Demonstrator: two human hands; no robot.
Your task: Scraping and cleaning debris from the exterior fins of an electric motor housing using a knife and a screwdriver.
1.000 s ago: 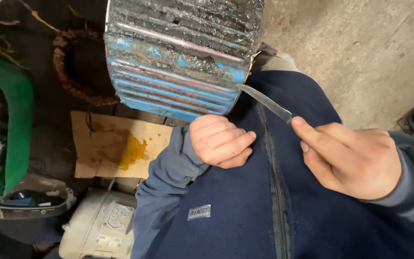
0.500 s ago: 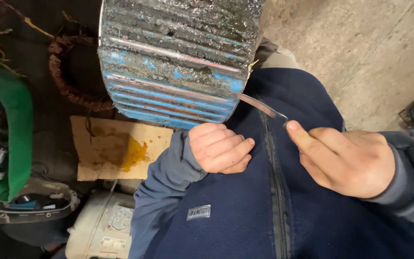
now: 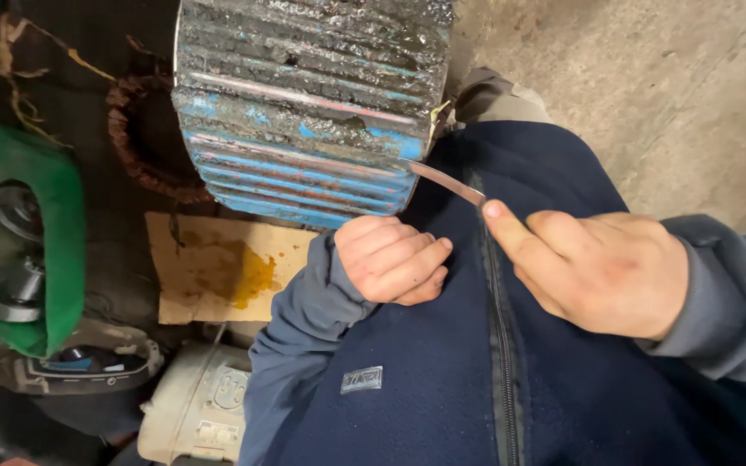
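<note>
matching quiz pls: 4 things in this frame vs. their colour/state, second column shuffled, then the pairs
Things:
1. Ribbed motor housing
2. Left hand
3. Right hand
4. Cardboard piece

Colour or state:
A. Closed in a fist, just below the housing
B. Flat on the floor, with a yellow stain
C. Blue paint, caked with dark grime
D. Holding a thin metal blade, forefinger laid along it, tip at the housing's lower edge

Pairs: 1-C, 2-A, 3-D, 4-B
</note>
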